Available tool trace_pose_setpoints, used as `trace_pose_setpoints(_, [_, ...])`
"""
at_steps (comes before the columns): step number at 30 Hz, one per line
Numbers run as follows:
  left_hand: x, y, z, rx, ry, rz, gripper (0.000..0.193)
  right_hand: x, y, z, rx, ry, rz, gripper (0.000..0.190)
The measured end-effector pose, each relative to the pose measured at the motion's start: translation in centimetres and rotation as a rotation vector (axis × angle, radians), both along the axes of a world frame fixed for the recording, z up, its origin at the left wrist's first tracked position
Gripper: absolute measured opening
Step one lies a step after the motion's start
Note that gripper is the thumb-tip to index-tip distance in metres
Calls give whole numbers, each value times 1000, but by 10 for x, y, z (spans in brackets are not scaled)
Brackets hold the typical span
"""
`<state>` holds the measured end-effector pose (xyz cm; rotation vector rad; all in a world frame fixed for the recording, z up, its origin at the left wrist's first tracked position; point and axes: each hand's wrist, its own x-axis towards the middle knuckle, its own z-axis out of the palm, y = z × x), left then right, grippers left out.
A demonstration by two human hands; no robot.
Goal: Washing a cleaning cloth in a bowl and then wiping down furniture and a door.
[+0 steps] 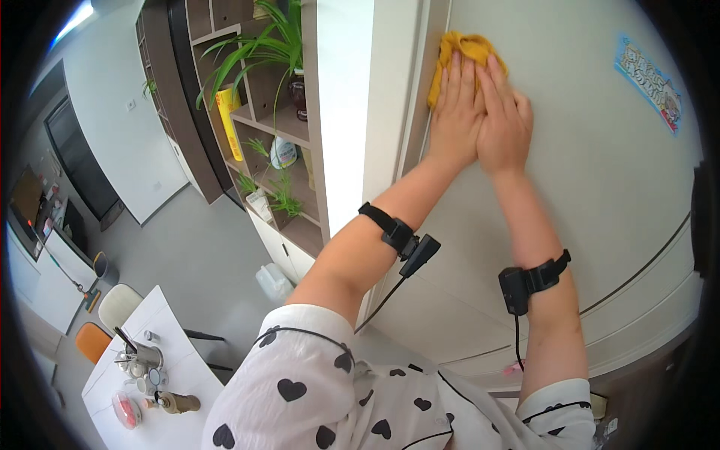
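A crumpled yellow cloth (469, 44) lies pressed against a light-coloured door (557, 140), close to its left edge and the door frame (413, 95). My left hand (458, 121) is spread flat over the cloth, fingers pointing up, and holds it to the door. Beside it, my right hand (506, 132) overlaps the left hand's edge, its fingertips on the cloth's right part. The palms and the middle of the cloth are hidden under the hands. Each forearm wears a black strap with a small cabled device.
A colourful sticker (649, 84) is on the door at right. Left of the frame stands an open shelf (270, 121) with trailing plants and bottles. At lower left, a white table (185, 360) bears cups and a flask, with chairs (121, 306) beside it. A plastic bin (274, 281) sits on the floor.
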<state>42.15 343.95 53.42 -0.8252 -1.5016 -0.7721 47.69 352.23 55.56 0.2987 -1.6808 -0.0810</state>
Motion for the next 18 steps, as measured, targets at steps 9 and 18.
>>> trace_pose_setpoints(9, [-17,4,-212,-73,-154,-82,56,10,1,-176,32,-149,-24,40])
trace_pose_setpoints(18, [5,-6,-371,-142,-383,-131,52,70,-11,-277,-31,-768,49,61])
